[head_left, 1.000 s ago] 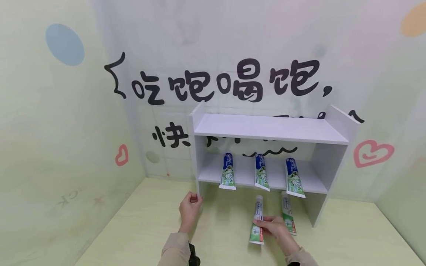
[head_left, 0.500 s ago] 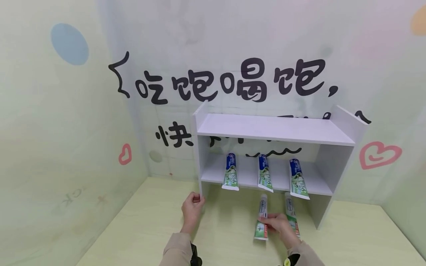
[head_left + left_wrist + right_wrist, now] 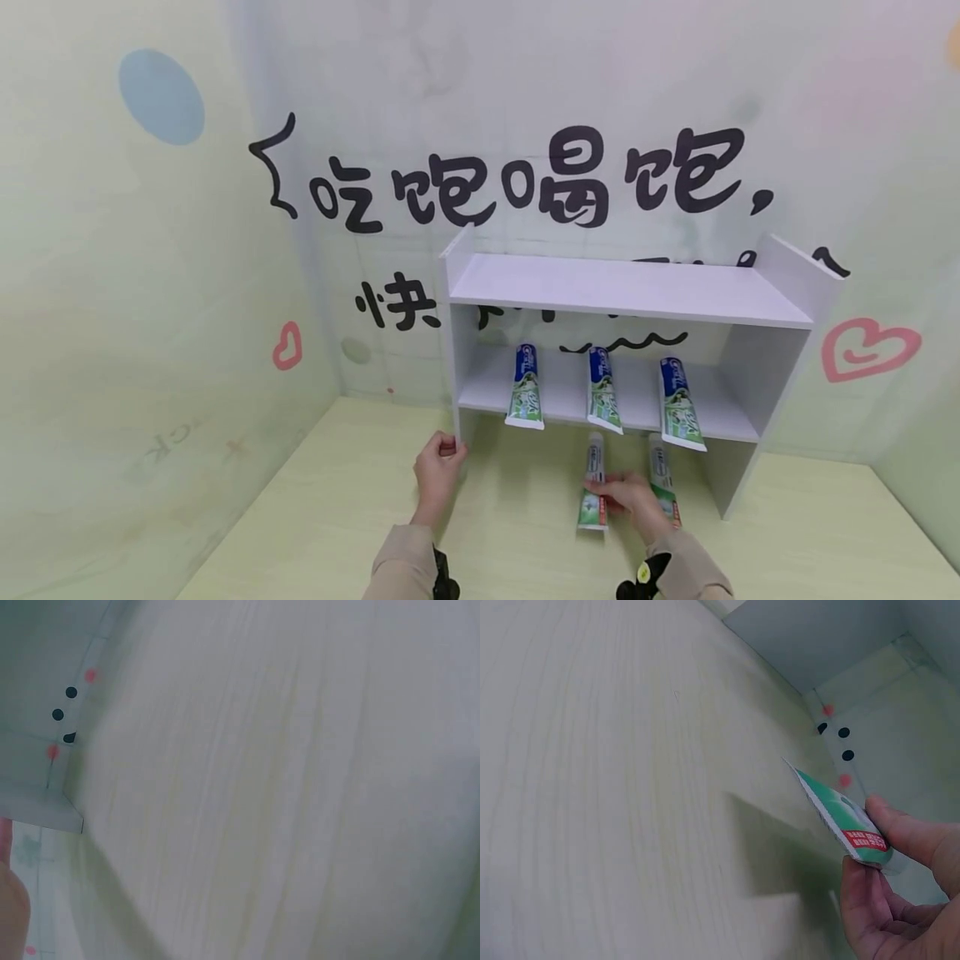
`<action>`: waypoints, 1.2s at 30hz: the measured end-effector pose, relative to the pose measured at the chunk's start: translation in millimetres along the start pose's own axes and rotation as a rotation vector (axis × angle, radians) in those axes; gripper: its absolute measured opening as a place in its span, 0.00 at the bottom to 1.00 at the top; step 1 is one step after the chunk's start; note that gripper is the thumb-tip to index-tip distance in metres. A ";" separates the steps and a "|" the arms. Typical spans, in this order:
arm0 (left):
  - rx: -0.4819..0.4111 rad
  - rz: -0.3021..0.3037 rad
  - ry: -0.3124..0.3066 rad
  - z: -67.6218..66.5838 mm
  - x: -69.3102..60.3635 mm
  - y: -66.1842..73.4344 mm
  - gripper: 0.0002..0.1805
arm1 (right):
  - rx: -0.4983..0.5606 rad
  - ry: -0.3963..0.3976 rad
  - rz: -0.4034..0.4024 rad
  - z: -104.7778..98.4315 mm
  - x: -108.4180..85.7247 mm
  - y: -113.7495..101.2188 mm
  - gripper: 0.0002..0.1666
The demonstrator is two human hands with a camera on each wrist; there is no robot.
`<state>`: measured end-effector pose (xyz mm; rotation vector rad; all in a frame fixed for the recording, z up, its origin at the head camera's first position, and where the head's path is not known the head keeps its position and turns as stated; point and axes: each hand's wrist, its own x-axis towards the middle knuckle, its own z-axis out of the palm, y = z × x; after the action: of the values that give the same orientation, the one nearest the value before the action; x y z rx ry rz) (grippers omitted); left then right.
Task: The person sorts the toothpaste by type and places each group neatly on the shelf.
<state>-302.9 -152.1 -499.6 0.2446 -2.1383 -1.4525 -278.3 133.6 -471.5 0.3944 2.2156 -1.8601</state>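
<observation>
My right hand [image 3: 632, 497] pinches a green and white toothpaste tube [image 3: 595, 467] below the middle board of a white shelf [image 3: 780, 375]. In the right wrist view, thumb and fingers hold the edge of that tube [image 3: 855, 825], raised above its shadow. Behind my right hand is a similar toothpaste tube [image 3: 660, 467], its lower part partly covered. At the shelf's left panel, my left hand [image 3: 437, 475] grips the lower front edge with curled fingers. Only a bit of the left hand [image 3: 11, 911] shows in the left wrist view, beside the panel's end [image 3: 45, 810].
Three blue and green toothpaste tubes, left [image 3: 525, 387], middle [image 3: 603, 390] and right [image 3: 679, 404], lie on the middle board with their flat ends past its front edge. A pale wood-grain table [image 3: 315, 500] supports the shelf. Walls printed with lettering enclose it.
The right hand has carried its tube slightly farther in, toward the lower space of the shelf. My left hand stays at the left panel. The whole head view has shifted a little.
</observation>
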 end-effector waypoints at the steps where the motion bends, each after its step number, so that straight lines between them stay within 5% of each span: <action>1: 0.001 -0.001 0.001 0.2 0.4 0.3 0.06 | 0.001 -0.002 -0.002 0.0 0.8 -1.1 0.21; 18: 0.011 0.023 0.017 0.4 -0.4 2.1 0.06 | 0.001 0.029 -0.025 6.7 13.6 -2.9 0.25; 25: 0.002 0.026 0.008 0.1 -0.8 3.4 0.06 | 0.000 -0.018 -0.107 -0.3 45.3 27.9 0.29; 36: 0.014 0.011 0.009 0.7 0.3 1.9 0.06 | -0.169 0.119 -0.196 9.4 2.5 1.7 0.15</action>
<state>-303.3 -150.9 -498.0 0.2445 -2.1402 -1.4277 -280.1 124.8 -475.5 0.2727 2.5517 -1.7624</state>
